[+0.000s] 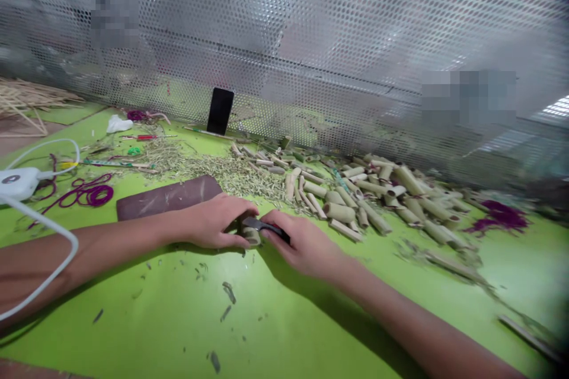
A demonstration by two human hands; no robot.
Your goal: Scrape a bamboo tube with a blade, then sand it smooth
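Near the middle of the green table, my left hand is closed around a short bamboo piece, its thumb and fingers on either side. My right hand grips the dark handle of a small knife, whose blade lies at the bamboo piece's upper end. My fingers hide part of the bamboo. Just behind my left wrist lies a brown flat block. Beyond my hands is a heap of cut bamboo tubes.
A perforated metal screen stands along the back, with a dark phone leaning on it. Shavings spread behind the block. A white device with a cable, and purple string, lie left; purple thread lies right.
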